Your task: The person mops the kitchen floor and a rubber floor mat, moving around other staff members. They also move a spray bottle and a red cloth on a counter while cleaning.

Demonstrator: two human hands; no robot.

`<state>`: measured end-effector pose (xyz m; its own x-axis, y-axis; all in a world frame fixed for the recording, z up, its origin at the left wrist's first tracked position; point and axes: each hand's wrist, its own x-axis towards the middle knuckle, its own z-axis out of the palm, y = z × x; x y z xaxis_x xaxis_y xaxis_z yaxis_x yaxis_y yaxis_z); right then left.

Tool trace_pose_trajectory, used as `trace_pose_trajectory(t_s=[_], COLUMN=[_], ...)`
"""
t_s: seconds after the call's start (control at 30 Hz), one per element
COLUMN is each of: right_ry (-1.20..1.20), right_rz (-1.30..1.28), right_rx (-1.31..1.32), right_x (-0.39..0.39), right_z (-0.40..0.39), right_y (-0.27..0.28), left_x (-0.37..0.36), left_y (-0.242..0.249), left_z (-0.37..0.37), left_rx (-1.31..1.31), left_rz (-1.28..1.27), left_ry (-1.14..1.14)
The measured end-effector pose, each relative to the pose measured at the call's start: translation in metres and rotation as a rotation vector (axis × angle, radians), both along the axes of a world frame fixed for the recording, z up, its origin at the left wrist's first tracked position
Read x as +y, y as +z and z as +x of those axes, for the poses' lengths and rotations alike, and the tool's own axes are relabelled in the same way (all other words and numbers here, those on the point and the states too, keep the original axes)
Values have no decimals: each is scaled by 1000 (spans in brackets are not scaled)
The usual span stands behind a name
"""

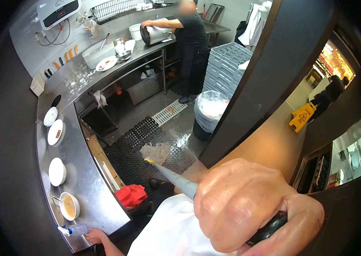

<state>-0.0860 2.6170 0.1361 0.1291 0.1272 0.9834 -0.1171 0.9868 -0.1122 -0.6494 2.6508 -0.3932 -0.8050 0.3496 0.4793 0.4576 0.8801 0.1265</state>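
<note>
My right hand (248,205), large in the foreground, is closed around the handle of a mop (176,179). Its grey pole slants away from me, and black grip shows below my fingers. The stringy mop head (155,152) lies spread on a black rubber mat (129,143). At lower left, my left hand (97,235) rests at the steel counter's near edge with its fingers laid on it. Close to those fingertips, a clear spray bottle (77,230) lies on its side. A white bowl of brownish liquid (69,205) with a spoon stands just beyond it.
White bowls and plates (56,132) line the steel counter (86,187). A co-worker (191,38) handles a large pot (157,35) at the back. Stacked grey racks (225,68), a lined bin (210,109), a dark pillar (248,85) and a yellow caution sign (303,116) stand to the right.
</note>
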Motion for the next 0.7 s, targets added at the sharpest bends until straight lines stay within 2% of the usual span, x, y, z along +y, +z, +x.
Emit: trace_pose_trajectory(t_s=[0.07,0.23,0.37,0.43,0.47,0.53,0.7], right_ry=[-27,164,170,168,151,126,117], right_rz=[-149,-34,-350,-285,-150,-46,-91], right_rx=[71,-45,-156,-196,-164,-113,-19], right_x=[-13,-2,-27,-21,-11,-7,-12], right_z=[-7,5,26,30,21,15,11], right_y=[7,-4,-2,2,6,8,-3], left_x=[-1,1,-1,1,2,0,0], left_y=[3,-1,2,12,17,14,11], left_z=[-3,4,3,10,15,13,12], left_rx=[8,-38,-12,-37,-70,-61,-31], left_rz=[-11,-13,1,-10,-20,-21,-22], left_ry=[-5,-6,-13,9,30,24,-11])
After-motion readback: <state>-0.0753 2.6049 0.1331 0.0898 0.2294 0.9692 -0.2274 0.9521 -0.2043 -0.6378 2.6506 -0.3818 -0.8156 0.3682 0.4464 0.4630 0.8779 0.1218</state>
